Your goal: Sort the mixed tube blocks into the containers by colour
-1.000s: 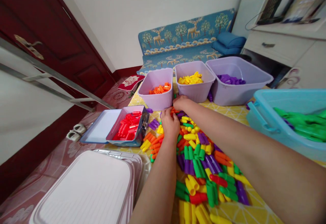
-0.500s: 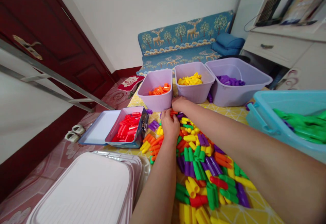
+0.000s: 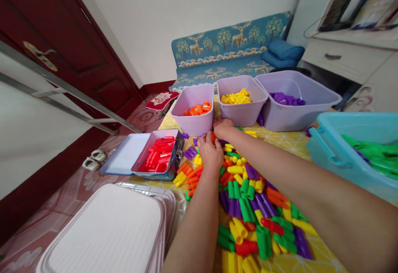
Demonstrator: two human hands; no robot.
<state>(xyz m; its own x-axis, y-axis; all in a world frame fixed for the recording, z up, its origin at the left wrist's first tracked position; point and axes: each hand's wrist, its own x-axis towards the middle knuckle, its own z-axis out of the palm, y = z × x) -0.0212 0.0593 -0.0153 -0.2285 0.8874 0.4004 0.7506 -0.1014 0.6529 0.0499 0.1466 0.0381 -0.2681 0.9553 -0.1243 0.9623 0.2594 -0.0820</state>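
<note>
A dense spread of bullet-shaped plastic blocks (image 3: 245,206) in yellow, green, purple, orange and red covers the patterned yellow table. At the far side of this pile, my left hand (image 3: 210,152) reaches down with bent fingers among the blocks. An orange-red block (image 3: 213,137) shows right beside its thumb and index finger. My right hand (image 3: 222,128) is closed just beyond it, low by the gap between two lilac bins; what its fingers hold is hidden. Nearest the hands stand the lilac bin with orange blocks (image 3: 192,123) and the lilac bin with yellow blocks (image 3: 242,114).
Farther right are a lilac bin with purple blocks (image 3: 289,117) and a turquoise bin with green blocks (image 3: 329,169). A hinged box of red blocks (image 3: 175,169) sits left. White lids (image 3: 102,227) are stacked at front left. A patterned sofa (image 3: 224,53) stands behind.
The view has shifted slightly, so everything sits a little farther right. My right hand has turned a little; both hands stay at the same spot by the lilac bins.
</note>
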